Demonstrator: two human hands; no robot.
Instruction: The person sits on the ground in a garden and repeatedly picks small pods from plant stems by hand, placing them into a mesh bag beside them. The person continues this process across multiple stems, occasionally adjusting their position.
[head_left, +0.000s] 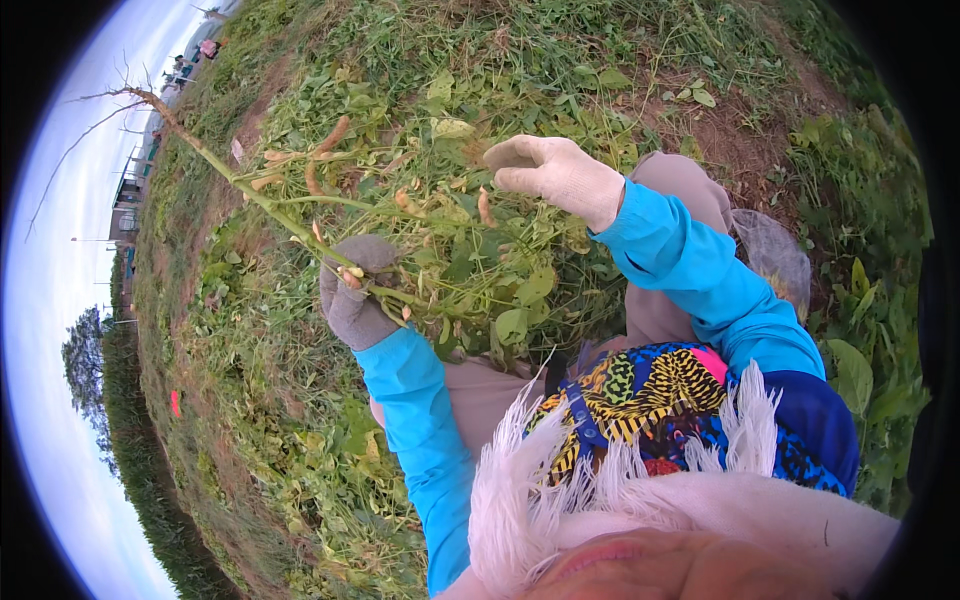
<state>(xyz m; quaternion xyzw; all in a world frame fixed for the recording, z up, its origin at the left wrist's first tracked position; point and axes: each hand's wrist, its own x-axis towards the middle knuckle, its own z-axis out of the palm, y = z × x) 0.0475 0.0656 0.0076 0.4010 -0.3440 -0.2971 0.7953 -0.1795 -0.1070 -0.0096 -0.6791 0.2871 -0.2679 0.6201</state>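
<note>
My left hand (358, 289), in a grey knit glove, is closed around the green stem of an uprooted legume plant (259, 196). The plant's bare, branching root end (142, 94) points to the upper left against the sky. Plump brownish pods (328, 139) hang from its side stems, and a single pod (486, 208) shows below my right hand. My right hand (559, 176), in a cream knit glove, is raised over the foliage with thumb and fingers apart. Nothing is visible between them. Leafy stems (514, 326) lie beneath both hands, in front of my lap.
A translucent plastic bag (772, 251) lies beside my right knee (679, 184). Cut vines and weeds (300, 420) cover the ground around me, with bare brown soil (739, 150) at upper right. Far left are a small red object (175, 403), a tall green crop strip (142, 420) and buildings (127, 199).
</note>
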